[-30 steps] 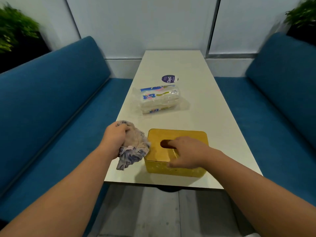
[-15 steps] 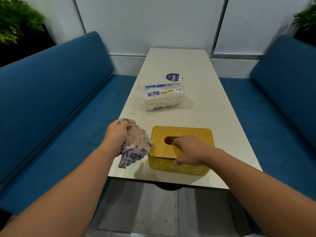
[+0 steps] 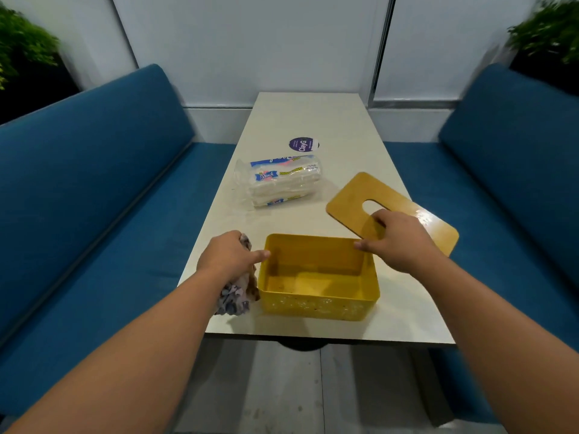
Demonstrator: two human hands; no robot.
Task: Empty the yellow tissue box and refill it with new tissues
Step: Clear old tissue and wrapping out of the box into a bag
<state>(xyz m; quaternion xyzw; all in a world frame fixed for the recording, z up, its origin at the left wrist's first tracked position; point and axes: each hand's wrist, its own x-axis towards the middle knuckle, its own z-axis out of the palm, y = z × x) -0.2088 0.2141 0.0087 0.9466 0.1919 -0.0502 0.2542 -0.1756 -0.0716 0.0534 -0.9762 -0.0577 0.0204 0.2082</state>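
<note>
The yellow tissue box [image 3: 319, 303] stands open near the table's front edge, and its inside looks bare. My right hand [image 3: 396, 242] grips the box's wooden lid [image 3: 351, 198] through its slot and holds it tilted above the table, to the right of the box. My left hand [image 3: 230, 258] holds a crumpled patterned cloth [image 3: 235, 297] against the box's left side, with the thumb touching the left rim. A sealed pack of new tissues [image 3: 280, 183] lies further back on the table.
The white table [image 3: 313, 120] runs away from me between two blue benches [image 3: 94, 183] [image 3: 507, 170]. A round purple sticker [image 3: 304, 144] sits behind the tissue pack. Green plants stand in both far corners.
My right hand has lifted the lid off the box and swung it up to the right. The box now stands open. My left hand moved against the box's left side.
</note>
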